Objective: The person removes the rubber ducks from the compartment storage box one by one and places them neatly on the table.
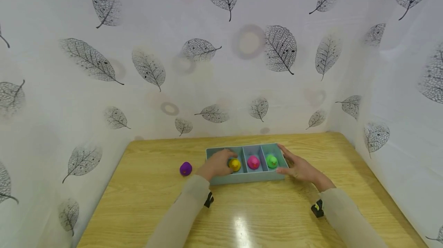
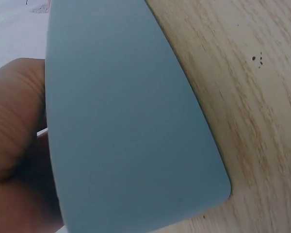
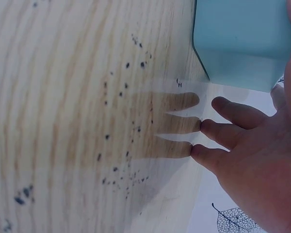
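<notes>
A pale blue-green divided box (image 1: 247, 178) lies on the table. My left hand (image 1: 217, 163) reaches into its left compartment, fingers and thumb around the yellow duck (image 1: 235, 165). In the left wrist view the box wall (image 2: 126, 116) hides the fingertips of that hand (image 2: 14, 136) and the duck. A pink duck (image 1: 253, 162) occupies the middle compartment, a green duck (image 1: 272, 161) the right one. My right hand (image 1: 301, 168) holds the box's right end between thumb and index finger; in the right wrist view the hand's (image 3: 257, 150) other fingers are spread beside the box (image 3: 242, 43).
A purple duck (image 1: 185, 168) stands on the wooden table (image 1: 149, 198), left of the box. Leaf-patterned white sheeting (image 1: 228, 79) rises behind the table and along both its sides.
</notes>
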Action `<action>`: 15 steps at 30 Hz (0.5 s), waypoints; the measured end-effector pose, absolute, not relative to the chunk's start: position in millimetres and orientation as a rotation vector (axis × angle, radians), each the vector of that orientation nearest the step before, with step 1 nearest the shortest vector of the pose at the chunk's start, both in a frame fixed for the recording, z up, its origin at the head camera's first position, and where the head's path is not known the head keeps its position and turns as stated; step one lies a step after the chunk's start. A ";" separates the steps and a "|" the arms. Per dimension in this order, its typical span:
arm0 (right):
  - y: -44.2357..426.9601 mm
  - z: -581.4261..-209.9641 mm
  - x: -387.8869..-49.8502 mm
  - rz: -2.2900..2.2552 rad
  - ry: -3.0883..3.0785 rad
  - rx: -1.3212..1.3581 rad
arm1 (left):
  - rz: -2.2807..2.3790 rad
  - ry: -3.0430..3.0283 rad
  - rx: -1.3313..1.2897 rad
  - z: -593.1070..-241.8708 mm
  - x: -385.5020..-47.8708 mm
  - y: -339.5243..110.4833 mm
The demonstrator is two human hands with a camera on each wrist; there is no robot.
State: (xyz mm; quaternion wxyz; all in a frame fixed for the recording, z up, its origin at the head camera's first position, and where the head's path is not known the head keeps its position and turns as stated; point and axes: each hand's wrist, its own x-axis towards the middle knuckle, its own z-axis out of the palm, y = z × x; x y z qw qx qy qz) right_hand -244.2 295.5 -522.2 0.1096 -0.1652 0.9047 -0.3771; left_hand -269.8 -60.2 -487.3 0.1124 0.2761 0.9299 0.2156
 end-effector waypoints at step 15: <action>294.6 -520.6 -242.7 -1.114 2.649 -0.475 | 0.611 2.799 0.660 -493.8 -268.9 -50.4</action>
